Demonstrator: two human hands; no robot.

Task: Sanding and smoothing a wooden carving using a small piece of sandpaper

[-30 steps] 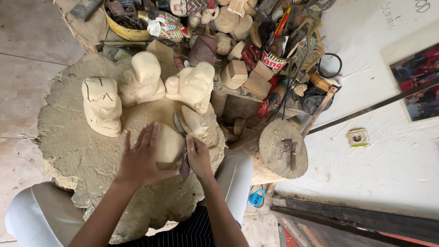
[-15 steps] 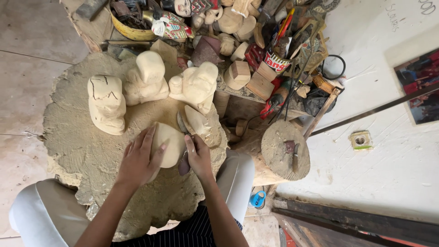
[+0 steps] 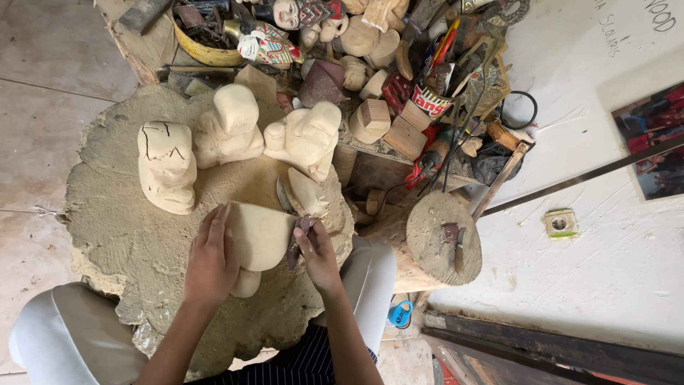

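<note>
A pale, rounded wooden carving (image 3: 262, 237) lies on a big rough tree-stump worktop (image 3: 128, 221) in front of me. My left hand (image 3: 211, 258) is spread flat against its left side, fingers apart, steadying it. My right hand (image 3: 318, 251) is closed around a small dark carving tool (image 3: 297, 239) whose tip touches the carving's right edge. A metal blade (image 3: 282, 194) and a pale wood offcut (image 3: 308, 192) lie just beyond the carving.
Three unfinished pale figures (image 3: 166, 165) (image 3: 229, 128) (image 3: 306, 139) stand at the back of the stump. Behind them is a cluttered shelf of wood blocks, painted figures and a can (image 3: 429, 103) of tools. A smaller stump (image 3: 443, 239) with a tool stands to the right, by a white wall.
The camera view has shifted slightly. Both hands stay on the carving; my right hand with the tool has crept along its right edge.
</note>
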